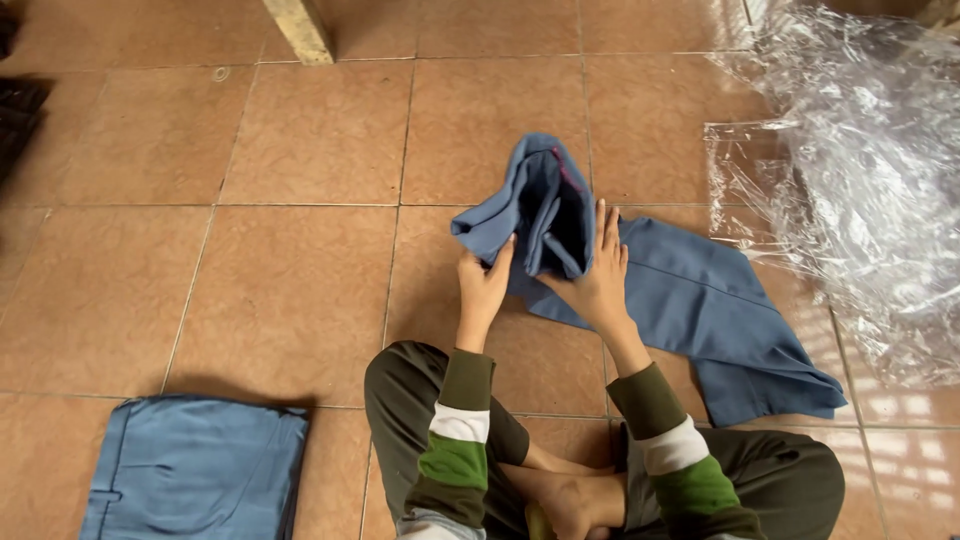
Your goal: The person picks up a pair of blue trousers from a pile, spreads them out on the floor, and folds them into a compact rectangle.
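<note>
Both hands grip blue trousers (pixel 690 300) on the tiled floor (pixel 300 250): left hand (pixel 482 285) fingers closed on the raised waist, right hand (pixel 598 275) fingers spread against it. Crinkled clear plastic packaging (pixel 860 180) lies right of the fingers; folded blue cloth (pixel 195 468) sits lower left.

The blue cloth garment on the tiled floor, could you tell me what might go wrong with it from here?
The blue cloth garment is bunched between the left hand and right hand, so creases may set unevenly. Its far end lies beside the crinkled clear plastic sheet and could snag it. The brown tiled floor may soil it.
</note>
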